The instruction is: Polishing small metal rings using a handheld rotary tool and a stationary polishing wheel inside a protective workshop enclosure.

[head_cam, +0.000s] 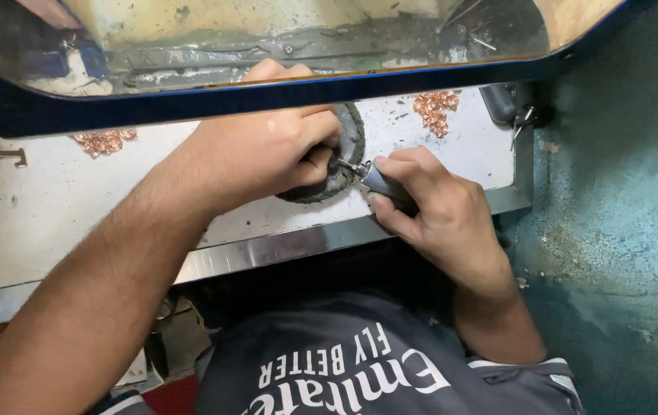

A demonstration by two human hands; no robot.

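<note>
Slim grey metal rotary handpiece [385, 183], gripped pen-fashion in right hand [429, 211], fingers wrapped closed around barrel, bit end pointed left toward left hand [267, 154]. Left hand curled into tight fist, thumb and forefinger pinched together at tool tip; whatever small piece is pinched there too hidden to tell. Both hands above round dark worn pad [344, 157], seated near front edge of white scuffed workbench top [52, 207]; left fist resting on pad, largely covering it. Bright steel strip [283, 247] along bench's front edge, just below hands. Heap of small copper-coloured rings [435, 109] on bench beyond right hand, well apart from tool; second, smaller heap of same rings [104, 141] on far left, beside left forearm. Small metal bracket [4, 154] at left edge of bench. Blue-framed clear shield [267, 96] across top of view, over rear of bench, left knuckles partly beneath it. Dark printed shirt [359, 361] at bottom; blue-green worn wall [621, 215] at right.
</note>
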